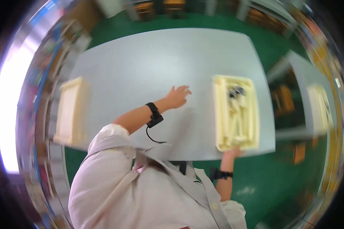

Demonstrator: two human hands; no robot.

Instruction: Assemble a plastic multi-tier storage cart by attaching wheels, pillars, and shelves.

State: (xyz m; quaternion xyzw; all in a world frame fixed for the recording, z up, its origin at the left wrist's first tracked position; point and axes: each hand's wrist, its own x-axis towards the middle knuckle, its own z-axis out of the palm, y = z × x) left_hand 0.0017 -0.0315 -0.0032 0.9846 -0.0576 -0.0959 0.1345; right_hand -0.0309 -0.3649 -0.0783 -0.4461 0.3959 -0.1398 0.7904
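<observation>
Your left hand [177, 96] reaches out over the grey table [141, 68], palm down, its fingers [185, 91] spread wide and holding nothing; it seems to rest on or just above the bare tabletop, which would steady you as you lean across. A black band [154, 114] sits on that wrist, with a thin cord hanging from it.

Your right hand [232, 153] is at the near edge of the table, touching the near rim of the cream tray [218, 114]. The picture is blurred there, so you cannot tell whether its fingers close on the rim or only press against it. That wrist also wears a black band [220, 174].

The tray lies lengthwise on the right part of the table, close to the near edge, within easy reach of that hand. In its compartments lie pale utensils [237, 114] and a few dark pieces [235, 91] toward the far end; their kinds are too smeared to tell.

A second cream tray [70, 110] lies at the table's left end, well apart from both hands.
</observation>
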